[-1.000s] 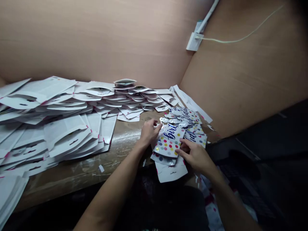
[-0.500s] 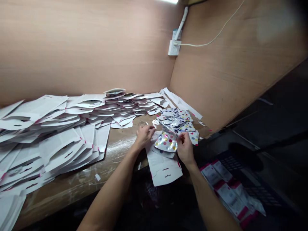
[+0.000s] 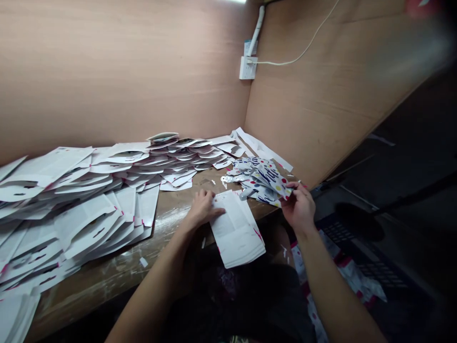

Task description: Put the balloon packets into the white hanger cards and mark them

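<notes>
My left hand (image 3: 202, 207) rests at the left edge of a small stack of white slotted cards (image 3: 235, 229), its thumb lying on the top card. My right hand (image 3: 299, 206) pinches the near corner of a loose heap of foil balloon packets (image 3: 260, 180), printed with coloured polka dots and blue script. Silver foil tabs (image 3: 235, 178) stick out of the heap's left side, close to the stack. The lower sheets of the heap are hidden.
Large overlapping piles of white slotted cards (image 3: 78, 195) cover the left of the wooden table (image 3: 107, 274). A black crate (image 3: 360, 252) holding packaged items sits low on the right. Wooden walls meet behind, with a wall socket (image 3: 246, 67) and cable.
The polka-dot packet no longer lies on the white cards, which now show fully. My right hand has moved right to the heap's corner, my left hand has moved down-left, and the view has shifted.
</notes>
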A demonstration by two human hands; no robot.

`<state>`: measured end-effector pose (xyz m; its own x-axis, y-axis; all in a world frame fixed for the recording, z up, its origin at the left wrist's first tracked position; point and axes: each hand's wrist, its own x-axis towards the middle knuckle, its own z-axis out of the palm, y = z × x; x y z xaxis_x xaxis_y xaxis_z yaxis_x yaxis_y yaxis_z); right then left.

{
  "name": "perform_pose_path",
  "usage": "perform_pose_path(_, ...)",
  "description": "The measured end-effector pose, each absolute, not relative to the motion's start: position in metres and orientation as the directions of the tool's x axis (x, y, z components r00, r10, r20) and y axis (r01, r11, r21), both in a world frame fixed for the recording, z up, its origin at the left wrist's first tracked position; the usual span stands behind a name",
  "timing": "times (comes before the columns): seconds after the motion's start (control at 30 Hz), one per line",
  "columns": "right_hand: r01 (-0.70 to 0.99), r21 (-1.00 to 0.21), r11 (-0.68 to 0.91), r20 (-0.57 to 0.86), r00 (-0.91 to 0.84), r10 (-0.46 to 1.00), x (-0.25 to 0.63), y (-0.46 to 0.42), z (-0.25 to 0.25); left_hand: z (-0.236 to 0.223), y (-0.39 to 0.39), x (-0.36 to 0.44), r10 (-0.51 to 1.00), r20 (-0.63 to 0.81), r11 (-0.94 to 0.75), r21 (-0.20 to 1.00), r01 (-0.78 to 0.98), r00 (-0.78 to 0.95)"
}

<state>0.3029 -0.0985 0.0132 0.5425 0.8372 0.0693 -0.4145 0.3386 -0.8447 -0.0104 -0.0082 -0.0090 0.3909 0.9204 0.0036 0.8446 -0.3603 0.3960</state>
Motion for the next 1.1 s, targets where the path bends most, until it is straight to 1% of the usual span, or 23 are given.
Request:
perform_pose_path(0.07, -0.428, -0.849, 0.309, 0.057, 0.507, 0.86, 0.304, -0.111, 0.008, -0.004, -0.011, -0.013, 0.943, 0.132, -0.333, 0.442, 0.833, 0.306)
perform_pose_path(0.13, -0.332, -0.896, 0.294, 0.113, 0.47, 0.876, 0.294, -0.126, 0.005, 0.006, -0.016, -0.011, 0.943, 0.264, -0.327, 0.598, 0.732, 0.205)
perform_pose_path(0.17, -0.233, -0.927, 0.293, 0.172, 0.43, 0.886, 0.287, -0.134, 0.004, 0.014, -0.021, -0.008, 0.945, 0.279, -0.324, 0.706, 0.63, 0.174)
perform_pose_path(0.2, -0.114, -0.947, 0.301, 0.242, 0.367, 0.898, 0.279, -0.141, 0.006, 0.024, -0.028, -0.006, 0.95, 0.254, -0.311, 0.807, 0.502, 0.18)
perform_pose_path(0.23, 0.004, -0.949, 0.314, 0.303, 0.274, 0.912, 0.271, -0.148, 0.01, 0.035, -0.035, -0.003, 0.951, 0.208, -0.285, 0.879, 0.381, 0.23)
perform_pose_path(0.27, 0.103, -0.937, 0.335, 0.348, 0.165, 0.923, 0.263, -0.155, 0.014, 0.047, -0.043, -0.001, 0.934, 0.16, -0.259, 0.918, 0.299, 0.319)
perform_pose_path(0.3, 0.177, -0.916, 0.36, 0.374, 0.056, 0.926, 0.257, -0.161, 0.02, 0.06, -0.052, 0.001, 0.896, 0.115, -0.247, 0.932, 0.266, 0.429)
perform_pose_path(0.4, 0.287, -0.849, 0.443, 0.404, -0.187, 0.895, 0.243, -0.177, 0.037, 0.093, -0.077, 0.005, 0.691, -0.057, -0.295, 0.888, 0.354, 0.72)
perform_pose_path(0.43, 0.298, -0.838, 0.457, 0.405, -0.223, 0.887, 0.24, -0.181, 0.041, 0.1, -0.085, 0.006, 0.623, -0.12, -0.315, 0.866, 0.389, 0.773)
perform_pose_path(0.47, 0.299, -0.842, 0.449, 0.399, -0.217, 0.891, 0.238, -0.185, 0.043, 0.104, -0.093, 0.008, 0.578, -0.164, -0.333, 0.847, 0.415, 0.799)
perform_pose_path(0.53, 0.24, -0.908, 0.343, 0.319, -0.131, 0.939, 0.234, -0.192, 0.043, 0.103, -0.11, 0.011, 0.581, -0.165, -0.373, 0.816, 0.441, 0.797)
perform_pose_path(0.57, 0.182, -0.952, 0.248, 0.231, -0.105, 0.967, 0.233, -0.196, 0.042, 0.099, -0.119, 0.013, 0.609, -0.134, -0.394, 0.804, 0.445, 0.782)
perform_pose_path(0.6, 0.122, -0.982, 0.141, 0.128, -0.114, 0.985, 0.233, -0.2, 0.039, 0.092, -0.129, 0.013, 0.64, -0.094, -0.414, 0.794, 0.445, 0.763)
perform_pose_path(0.67, 0.041, -0.998, -0.044, -0.052, -0.206, 0.977, 0.238, -0.208, 0.032, 0.074, -0.146, 0.011, 0.687, -0.017, -0.44, 0.785, 0.435, 0.727)
perform_pose_path(0.7, 0.019, -0.995, -0.102, -0.104, -0.23, 0.968, 0.244, -0.212, 0.027, 0.065, -0.154, 0.008, 0.721, 0.012, -0.439, 0.782, 0.443, 0.693)
perform_pose_path(0.73, -0.013, -0.99, -0.139, -0.133, -0.204, 0.97, 0.252, -0.216, 0.022, 0.056, -0.159, 0.004, 0.774, 0.037, -0.426, 0.769, 0.476, 0.632)
perform_pose_path(0.8, -0.147, -0.976, -0.163, -0.162, -0.023, 0.987, 0.272, -0.222, 0.009, 0.04, -0.162, -0.006, 0.91, 0.074, -0.342, 0.692, 0.636, 0.408)
perform_pose_path(0.87, -0.308, -0.94, -0.146, -0.206, 0.171, 0.963, 0.29, -0.225, -0.003, 0.028, -0.154, -0.013, 0.986, 0.066, -0.164, 0.546, 0.821, 0.153)
perform_pose_path(0.93, -0.422, -0.898, -0.125, -0.258, 0.275, 0.926, 0.299, -0.225, -0.014, 0.019, -0.138, -0.014, 1.0, 0.013, -0.022, 0.413, 0.91, 0.019)
perform_pose_path(0.97, -0.457, -0.881, -0.124, -0.279, 0.29, 0.915, 0.3, -0.224, -0.019, 0.015, -0.129, -0.012, 1.0, -0.015, 0.007, 0.388, 0.922, -0.001)
perform_pose_path(1.0, -0.48, -0.867, -0.13, -0.294, 0.284, 0.912, 0.297, -0.222, -0.022, 0.011, -0.119, -0.011, 1.0, -0.03, 0.016, 0.396, 0.918, -0.004)
perform_pose_path(1.03, -0.497, -0.856, -0.141, -0.303, 0.264, 0.916, 0.294, -0.221, -0.024, 0.007, -0.111, -0.01, 1.0, -0.031, 0.017, 0.434, 0.901, -0.004)
perform_pose_path(1.1, -0.522, -0.84, -0.151, -0.309, 0.23, 0.923, 0.285, -0.219, -0.025, 0.0, -0.096, -0.011, 1.0, -0.014, 0.03, 0.571, 0.821, -0.026)
